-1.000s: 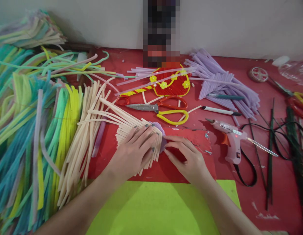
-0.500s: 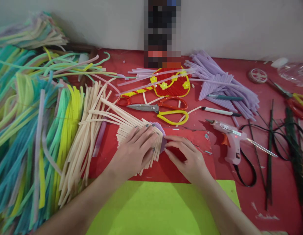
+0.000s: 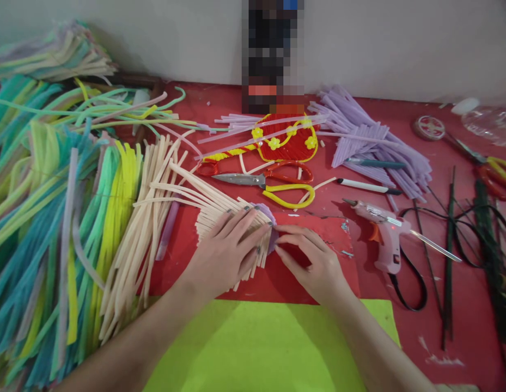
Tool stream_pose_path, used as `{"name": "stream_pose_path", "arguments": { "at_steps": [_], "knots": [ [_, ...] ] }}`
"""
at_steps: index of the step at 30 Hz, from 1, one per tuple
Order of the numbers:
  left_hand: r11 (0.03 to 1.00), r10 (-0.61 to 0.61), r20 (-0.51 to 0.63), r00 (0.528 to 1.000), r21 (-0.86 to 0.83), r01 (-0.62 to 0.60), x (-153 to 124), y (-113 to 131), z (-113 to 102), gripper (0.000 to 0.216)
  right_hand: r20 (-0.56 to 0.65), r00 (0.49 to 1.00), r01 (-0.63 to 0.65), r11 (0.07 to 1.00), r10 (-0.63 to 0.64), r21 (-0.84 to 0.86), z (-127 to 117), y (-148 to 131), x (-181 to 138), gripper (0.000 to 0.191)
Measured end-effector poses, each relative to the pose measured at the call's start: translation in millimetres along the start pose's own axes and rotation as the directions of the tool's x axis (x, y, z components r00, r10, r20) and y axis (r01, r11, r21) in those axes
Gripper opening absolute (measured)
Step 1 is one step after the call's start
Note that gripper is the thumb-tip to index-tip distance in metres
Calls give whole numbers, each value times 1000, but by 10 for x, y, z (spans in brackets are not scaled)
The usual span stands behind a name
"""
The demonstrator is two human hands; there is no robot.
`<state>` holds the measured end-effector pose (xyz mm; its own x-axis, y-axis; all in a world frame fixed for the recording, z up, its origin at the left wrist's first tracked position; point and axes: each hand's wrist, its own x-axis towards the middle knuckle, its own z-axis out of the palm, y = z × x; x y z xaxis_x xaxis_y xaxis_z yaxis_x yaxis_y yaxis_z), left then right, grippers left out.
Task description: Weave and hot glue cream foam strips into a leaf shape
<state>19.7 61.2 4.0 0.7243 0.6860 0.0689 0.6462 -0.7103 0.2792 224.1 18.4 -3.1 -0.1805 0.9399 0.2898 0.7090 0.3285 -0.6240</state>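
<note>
My left hand (image 3: 226, 247) lies flat, fingers stretched out, over a fan of cream pipe cleaners (image 3: 207, 220). They cross in two directions on top of a round purple fuzzy piece (image 3: 273, 239), most of which is hidden beneath them and the hand. At that piece's right edge is my right hand (image 3: 312, 258), with curled fingers and the tips of thumb and forefinger against the rim. Just beyond the hands, scissors (image 3: 256, 179) with one red and one yellow handle rest on the table.
A pink glue gun (image 3: 385, 231) with a clear stick stands right, its black cord looped. Behind are a red-and-yellow fan shape (image 3: 289, 144) and purple pipe cleaners (image 3: 359, 130). Multicoloured bundles (image 3: 40, 218) fill the left. A lime-green sheet (image 3: 253, 348) lies in front; more scissors (image 3: 477, 155) lie far right.
Both hands and the cream pipe cleaners look almost the same as before. The view has shifted very slightly.
</note>
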Motion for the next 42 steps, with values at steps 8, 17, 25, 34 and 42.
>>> {"name": "stream_pose_path", "arguments": {
  "at_steps": [8,17,25,34,42],
  "knots": [
    [1000,4,-1,1000,-7,-4,3,-10,0,43,-1,1000,16,1000,-16,-12,-10,-14,16,11],
    [999,-3,-29,1000,-34,3,-10,-16,21,40,0,1000,0,1000,0,-1,0,5,-3,11],
    [999,5,-51,999,-34,-7,-10,-20,29,40,0,1000,-4,1000,4,-14,-3,2,-1,10],
    [999,8,-56,998,-31,-10,-7,-22,21,40,5,1000,-1,1000,1,-14,-12,-3,4,11],
    [1000,5,-48,999,-16,-5,-9,-18,31,41,10,1000,7,1000,-7,0,-9,10,-2,11]
  ]
}}
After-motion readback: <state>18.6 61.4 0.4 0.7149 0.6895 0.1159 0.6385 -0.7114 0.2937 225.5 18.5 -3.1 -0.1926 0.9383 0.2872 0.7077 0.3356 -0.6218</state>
